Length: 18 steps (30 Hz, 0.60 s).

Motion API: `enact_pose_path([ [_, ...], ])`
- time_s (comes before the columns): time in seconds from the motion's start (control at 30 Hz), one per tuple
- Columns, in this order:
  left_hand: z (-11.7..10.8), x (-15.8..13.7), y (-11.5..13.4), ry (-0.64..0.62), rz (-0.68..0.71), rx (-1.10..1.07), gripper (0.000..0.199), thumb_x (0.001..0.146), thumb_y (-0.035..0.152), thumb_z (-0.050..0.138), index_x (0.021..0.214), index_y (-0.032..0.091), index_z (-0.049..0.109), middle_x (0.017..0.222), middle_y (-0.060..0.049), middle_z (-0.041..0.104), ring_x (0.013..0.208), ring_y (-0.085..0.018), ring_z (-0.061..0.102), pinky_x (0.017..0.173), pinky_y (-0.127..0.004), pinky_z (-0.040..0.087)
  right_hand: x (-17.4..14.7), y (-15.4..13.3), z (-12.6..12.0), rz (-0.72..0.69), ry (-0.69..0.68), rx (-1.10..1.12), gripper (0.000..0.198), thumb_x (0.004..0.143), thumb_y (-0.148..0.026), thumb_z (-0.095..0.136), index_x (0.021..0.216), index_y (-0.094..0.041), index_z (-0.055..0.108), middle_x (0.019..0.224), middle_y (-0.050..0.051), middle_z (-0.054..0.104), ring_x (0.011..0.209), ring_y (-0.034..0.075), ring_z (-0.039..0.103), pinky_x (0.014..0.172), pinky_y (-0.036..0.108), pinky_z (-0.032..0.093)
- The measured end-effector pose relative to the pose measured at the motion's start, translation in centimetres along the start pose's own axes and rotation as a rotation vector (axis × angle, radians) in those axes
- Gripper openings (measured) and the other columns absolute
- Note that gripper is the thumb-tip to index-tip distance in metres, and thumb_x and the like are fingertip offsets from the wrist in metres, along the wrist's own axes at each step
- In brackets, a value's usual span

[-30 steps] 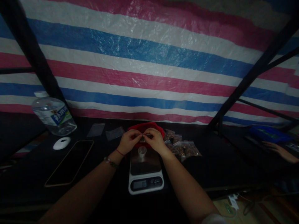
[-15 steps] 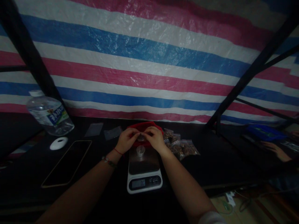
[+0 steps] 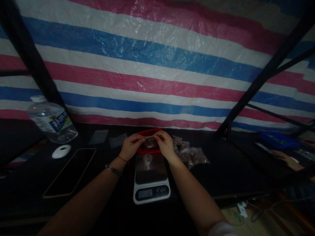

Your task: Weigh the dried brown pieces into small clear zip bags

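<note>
Between both hands a small clear zip bag with brown bits inside is pinched along its top edge. My left hand closes on its left corner, and my right hand grips the right one. Behind and beneath the bag lies a red tray or basin, partly hidden by the hands. Just nearer to me, a small clear cup stands on the dark plate of a white kitchen scale. Several filled zip bags are heaped right of my right hand.
Two flat clear bags lie to the left. A large plastic bottle, a white mouse-like object and a phone are farther left. Black frame posts rise at both sides. Another person's hand is at the far right, near a blue item.
My hands have moved slightly apart, and the bag between them is now stretched wider, showing its brown contents. The other person's hand at the right has shifted a little.
</note>
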State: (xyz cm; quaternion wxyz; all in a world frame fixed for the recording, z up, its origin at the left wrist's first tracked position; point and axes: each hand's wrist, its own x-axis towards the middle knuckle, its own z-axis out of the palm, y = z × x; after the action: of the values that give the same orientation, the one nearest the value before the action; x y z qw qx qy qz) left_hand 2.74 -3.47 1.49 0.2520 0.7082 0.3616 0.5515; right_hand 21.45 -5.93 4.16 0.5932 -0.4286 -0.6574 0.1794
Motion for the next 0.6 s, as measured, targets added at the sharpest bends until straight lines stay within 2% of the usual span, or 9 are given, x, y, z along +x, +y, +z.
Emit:
enact_pose_path([
  [0.07, -0.7, 0.2, -0.2, 0.009, 0.049, 0.077, 0.025, 0.083, 0.037, 0.056, 0.09, 0.018, 0.071, 0.092, -0.007, 0.071, 0.085, -0.018, 0.065, 0.08, -0.032, 0.051, 0.3, 0.4, -0.5, 0.036, 0.087, 0.023, 0.014, 0.082, -0.029, 0.054, 0.081, -0.019, 0.064, 0.079, 0.002, 0.064, 0.075, 0.016, 0.058, 0.071, 0.027, 0.045],
  [0.17, -2.4, 0.8, -1.3, 0.104, 0.078, 0.309, 0.032, 0.087, 0.036, 0.047, 0.1, 0.018, 0.069, 0.102, -0.008, 0.07, 0.095, -0.02, 0.063, 0.088, -0.035, 0.049, 1.3, 1.0, -2.6, 0.088, 0.313, 0.027, 0.019, 0.082, -0.035, 0.053, 0.085, -0.017, 0.06, 0.076, 0.0, 0.061, 0.072, 0.014, 0.056, 0.069, 0.026, 0.044],
  [0.23, -3.6, 1.3, -2.5, 0.129, 0.021, 0.509, 0.033, 0.086, 0.032, 0.044, 0.099, 0.017, 0.07, 0.102, -0.009, 0.071, 0.097, -0.022, 0.062, 0.092, -0.036, 0.046, 1.9, 1.3, -4.8, 0.098, 0.435, 0.013, 0.023, 0.081, -0.038, 0.053, 0.086, -0.016, 0.06, 0.075, 0.0, 0.06, 0.069, 0.014, 0.055, 0.067, 0.026, 0.044],
  [0.3, -4.8, 1.8, -3.6, 0.077, -0.092, 0.679, 0.034, 0.084, 0.027, 0.043, 0.101, 0.015, 0.07, 0.105, -0.01, 0.07, 0.1, -0.024, 0.062, 0.093, -0.037, 0.044, 2.3, 1.7, -7.6, 0.101, 0.488, -0.023, 0.025, 0.08, -0.039, 0.055, 0.087, -0.016, 0.06, 0.075, 0.001, 0.061, 0.068, 0.014, 0.055, 0.066, 0.026, 0.044],
  [0.4, -5.7, 2.1, -4.6, 0.017, -0.267, 0.856, 0.037, 0.079, 0.03, 0.047, 0.108, 0.017, 0.067, 0.117, -0.011, 0.065, 0.109, -0.027, 0.057, 0.096, -0.041, 0.041, 1.8, 3.2, -12.0, 0.156, 0.41, -0.169, 0.03, 0.08, -0.04, 0.054, 0.094, -0.014, 0.063, 0.08, 0.005, 0.065, 0.07, 0.016, 0.058, 0.066, 0.027, 0.045],
  [0.47, -5.7, 2.0, -4.7, -0.013, -0.357, 0.915, 0.041, 0.078, 0.034, 0.05, 0.112, 0.02, 0.065, 0.127, -0.01, 0.06, 0.116, -0.03, 0.051, 0.099, -0.046, 0.037, 1.0, 4.7, -14.5, 0.238, 0.318, -0.372, 0.03, 0.08, -0.037, 0.053, 0.096, -0.014, 0.065, 0.085, 0.008, 0.068, 0.073, 0.018, 0.06, 0.069, 0.029, 0.046],
  [0.53, -5.4, 1.9, -4.6, -0.085, -0.43, 0.932, 0.041, 0.077, 0.038, 0.05, 0.113, 0.024, 0.064, 0.13, -0.01, 0.057, 0.121, -0.033, 0.047, 0.1, -0.054, 0.032, 0.1, 6.1, -16.2, 0.319, 0.171, -0.632, 0.028, 0.077, -0.033, 0.058, 0.094, -0.013, 0.068, 0.089, 0.011, 0.069, 0.082, 0.022, 0.062, 0.078, 0.034, 0.046],
  [0.6, -5.1, 1.8, -4.4, -0.185, -0.486, 0.927, 0.04, 0.076, 0.042, 0.05, 0.111, 0.027, 0.064, 0.128, -0.008, 0.058, 0.122, -0.036, 0.046, 0.099, -0.061, 0.028, -0.4, 6.9, -16.7, 0.325, 0.113, -0.813, 0.028, 0.076, -0.03, 0.059, 0.094, -0.012, 0.07, 0.096, 0.015, 0.068, 0.092, 0.025, 0.062, 0.085, 0.037, 0.045],
])
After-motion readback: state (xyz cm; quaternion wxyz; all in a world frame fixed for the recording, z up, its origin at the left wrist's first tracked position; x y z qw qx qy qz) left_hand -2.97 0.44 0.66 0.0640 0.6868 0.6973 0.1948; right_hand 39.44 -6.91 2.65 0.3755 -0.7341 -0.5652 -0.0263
